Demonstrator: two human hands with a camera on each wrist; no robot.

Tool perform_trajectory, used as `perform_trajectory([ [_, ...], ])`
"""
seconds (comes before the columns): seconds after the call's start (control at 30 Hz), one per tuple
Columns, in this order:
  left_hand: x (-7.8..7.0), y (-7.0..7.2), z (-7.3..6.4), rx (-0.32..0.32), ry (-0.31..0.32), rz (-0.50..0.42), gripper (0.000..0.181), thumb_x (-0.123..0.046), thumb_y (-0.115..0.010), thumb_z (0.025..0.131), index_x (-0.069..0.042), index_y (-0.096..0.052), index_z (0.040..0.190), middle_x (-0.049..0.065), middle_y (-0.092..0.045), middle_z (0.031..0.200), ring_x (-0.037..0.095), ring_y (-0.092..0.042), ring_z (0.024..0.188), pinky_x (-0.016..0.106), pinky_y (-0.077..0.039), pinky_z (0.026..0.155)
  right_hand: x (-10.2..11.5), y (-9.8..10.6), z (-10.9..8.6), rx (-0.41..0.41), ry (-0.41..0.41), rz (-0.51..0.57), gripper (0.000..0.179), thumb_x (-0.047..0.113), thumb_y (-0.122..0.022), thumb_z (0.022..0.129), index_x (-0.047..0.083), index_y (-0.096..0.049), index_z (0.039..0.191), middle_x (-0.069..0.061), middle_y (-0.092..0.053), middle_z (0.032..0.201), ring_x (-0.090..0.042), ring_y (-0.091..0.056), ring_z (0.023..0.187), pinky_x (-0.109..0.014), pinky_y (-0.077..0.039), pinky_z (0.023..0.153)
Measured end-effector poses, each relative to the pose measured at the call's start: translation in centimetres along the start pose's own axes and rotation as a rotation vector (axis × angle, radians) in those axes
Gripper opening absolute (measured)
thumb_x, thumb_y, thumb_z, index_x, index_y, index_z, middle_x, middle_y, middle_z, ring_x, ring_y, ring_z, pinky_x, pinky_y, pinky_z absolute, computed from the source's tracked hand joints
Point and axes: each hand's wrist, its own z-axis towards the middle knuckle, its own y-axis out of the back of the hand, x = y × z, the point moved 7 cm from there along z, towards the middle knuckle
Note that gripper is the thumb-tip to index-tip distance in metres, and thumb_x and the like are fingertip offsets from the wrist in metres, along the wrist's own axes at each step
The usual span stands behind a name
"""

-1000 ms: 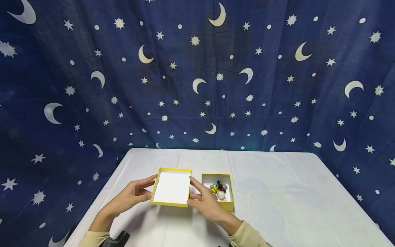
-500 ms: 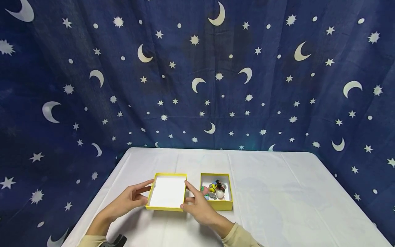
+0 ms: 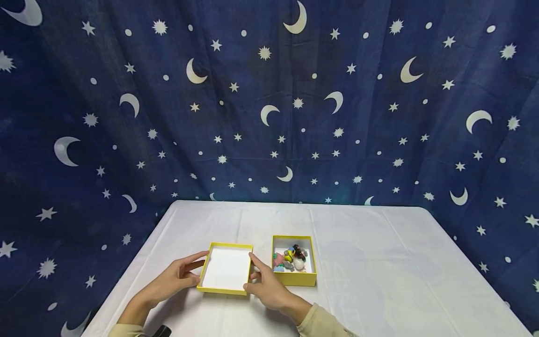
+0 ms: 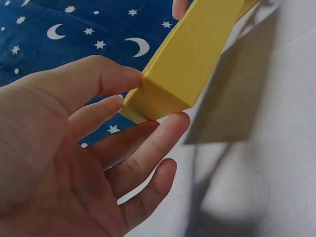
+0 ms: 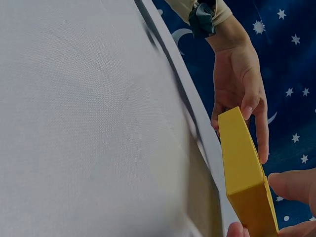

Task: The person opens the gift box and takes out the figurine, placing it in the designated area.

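A shallow square box lid (image 3: 226,267), yellow outside with a white inside facing up, is held between both hands. My left hand (image 3: 170,281) grips its left side, with thumb at the near corner. On the opposite side, my right hand (image 3: 269,288) pinches the edge. The left wrist view shows the lid's yellow side (image 4: 185,59) above its shadow on the cloth, clear of the table. Just right of my right hand stands an open yellow box (image 3: 300,279). Inside lie several small toy figures, including a pink one (image 3: 278,259), a white one (image 3: 298,264) and a dark one (image 3: 298,252).
A white cloth (image 3: 370,262) covers the table, with its far edge against a dark blue curtain (image 3: 261,126) printed with moons and stars. A black device (image 3: 162,331) shows by the left sleeve.
Both hands have brought the lid leftward, nearer to me and lower. More of the toys in the yellow box now show past my right hand.
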Motion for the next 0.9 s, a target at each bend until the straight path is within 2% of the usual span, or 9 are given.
perform_trajectory([
  [0.03,0.1,0.0,0.0,0.0,0.001,0.002,0.072,-0.012,-0.064,0.098,-0.002,-0.027,0.159,0.034,-0.028,0.16,0.01,-0.05,0.139,0.02,-0.052,0.093,-0.1,-0.1,0.1,0.003,-0.008,0.005,0.085,-0.002,-0.066,0.091,0.008,-0.02,0.162,-0.02,-0.034,0.155,-0.02,-0.048,0.098,-0.016,-0.043,0.062],
  [0.07,0.2,0.1,0.1,0.004,-0.006,-0.006,0.072,-0.011,-0.064,0.098,-0.001,-0.026,0.159,0.034,-0.027,0.16,0.001,-0.051,0.136,0.019,-0.051,0.094,-0.1,-0.2,0.2,-0.001,-0.018,0.002,0.086,-0.002,-0.067,0.091,0.009,-0.02,0.162,-0.021,-0.038,0.149,-0.018,-0.048,0.091,-0.016,-0.042,0.061],
  [0.1,0.3,0.1,0.1,0.007,-0.008,-0.014,0.073,-0.011,-0.065,0.097,-0.001,-0.026,0.159,0.035,-0.027,0.159,0.005,-0.051,0.137,0.017,-0.05,0.094,-0.2,-0.4,0.3,-0.009,-0.025,-0.001,0.087,-0.003,-0.067,0.09,0.01,-0.02,0.162,-0.021,-0.042,0.143,-0.017,-0.048,0.085,-0.017,-0.043,0.061],
  [0.23,0.7,0.2,0.0,0.011,-0.008,-0.032,0.077,-0.008,-0.068,0.095,0.001,-0.025,0.158,0.038,-0.025,0.158,0.045,-0.041,0.144,0.014,-0.049,0.094,-0.8,-0.9,0.6,-0.015,-0.061,-0.003,0.094,-0.006,-0.07,0.086,0.013,-0.018,0.163,-0.017,-0.047,0.121,-0.014,-0.043,0.068,-0.02,-0.042,0.058],
  [0.3,1.0,0.3,0.1,0.014,-0.001,-0.039,0.078,-0.008,-0.069,0.094,0.001,-0.025,0.158,0.04,-0.024,0.157,0.056,-0.037,0.14,0.013,-0.048,0.094,-1.1,-1.2,0.8,-0.02,-0.068,0.0,0.097,-0.008,-0.071,0.085,0.012,-0.016,0.163,-0.016,-0.046,0.116,-0.014,-0.044,0.069,-0.02,-0.042,0.057],
  [0.5,1.6,0.2,0.3,0.026,0.031,-0.036,0.08,-0.009,-0.071,0.093,0.001,-0.025,0.157,0.042,-0.027,0.153,0.045,-0.055,0.131,0.014,-0.049,0.092,-1.7,-1.6,0.8,-0.027,-0.085,-0.017,0.1,-0.01,-0.069,0.085,0.009,-0.011,0.163,-0.014,-0.044,0.109,-0.012,-0.041,0.061,-0.018,-0.04,0.053],
  [0.73,2.1,0.1,0.4,0.02,0.065,-0.026,0.081,-0.009,-0.073,0.091,0.002,-0.026,0.156,0.043,-0.03,0.152,0.028,-0.062,0.126,0.012,-0.049,0.091,-1.7,-1.8,0.8,-0.048,-0.064,-0.098,0.097,-0.008,-0.07,0.083,0.005,-0.014,0.162,-0.012,-0.047,0.109,-0.011,-0.042,0.066,-0.019,-0.039,0.056],
  [0.8,2.2,0.1,0.5,0.024,0.069,-0.033,0.081,-0.009,-0.073,0.091,0.002,-0.026,0.156,0.043,-0.029,0.152,0.02,-0.064,0.121,0.012,-0.048,0.09,-1.6,-1.9,0.8,-0.054,-0.056,-0.124,0.096,-0.007,-0.07,0.083,0.003,-0.015,0.161,-0.013,-0.049,0.114,-0.014,-0.045,0.075,-0.02,-0.041,0.062],
  [0.9,2.2,0.1,0.5,0.038,0.066,-0.042,0.082,-0.009,-0.073,0.091,0.004,-0.024,0.156,0.044,-0.027,0.151,0.008,-0.064,0.115,0.012,-0.048,0.09,-1.4,-1.9,0.9,-0.064,-0.041,-0.18,0.094,-0.005,-0.071,0.083,-0.001,-0.016,0.16,-0.017,-0.05,0.128,-0.02,-0.05,0.096,-0.027,-0.047,0.083],
])
